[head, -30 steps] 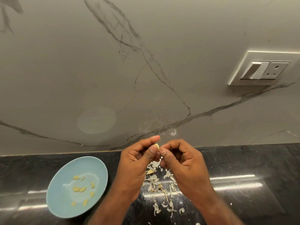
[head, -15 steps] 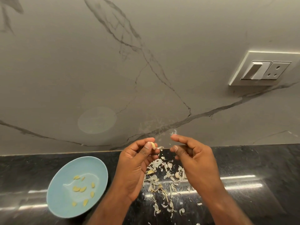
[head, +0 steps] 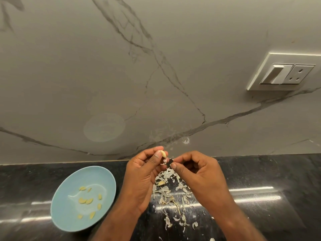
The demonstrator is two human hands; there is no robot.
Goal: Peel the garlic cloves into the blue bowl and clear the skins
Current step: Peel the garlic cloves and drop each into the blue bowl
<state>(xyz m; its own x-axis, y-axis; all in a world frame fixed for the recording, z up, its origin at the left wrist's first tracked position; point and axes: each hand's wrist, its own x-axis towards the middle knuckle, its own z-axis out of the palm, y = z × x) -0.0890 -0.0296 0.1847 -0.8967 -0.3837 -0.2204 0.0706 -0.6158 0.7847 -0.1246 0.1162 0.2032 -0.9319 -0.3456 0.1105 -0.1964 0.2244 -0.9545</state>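
**Fig. — Garlic clove held above the skin heap, bowl to the left**

Head view, looking fwd & down.

L hand [head: 142, 174]: thumb & forefinger pinch a pale garlic clove [head: 163, 153] at the fingertips, raised above the counter. The other fingers are curled in behind.

A loose flake of skin [head: 164, 161] hangs from the clove's lower end, between the two hands.

R hand [head: 199, 173]: fingers curled, thumb & forefinger tips drawn close together just beside the flake. Whether they grip it cannot be told.

The blue bowl [head: 97, 178] stands on the black countertop [head: 260, 171], just left of the L wrist. It holds several peeled cloves [head: 86, 200], scattered approx. mid-bowl.

The skins [head: 172, 190] lie in a loose heap on the counter below & between the hands, with strays trailing toward the near edge. One yellowish clove [head: 161, 183] lies in the heap near the L palm.

Behind is a veined grey marble wall [head: 121, 66], w/ a white switch-and-socket plate [head: 286, 73] at upper right.
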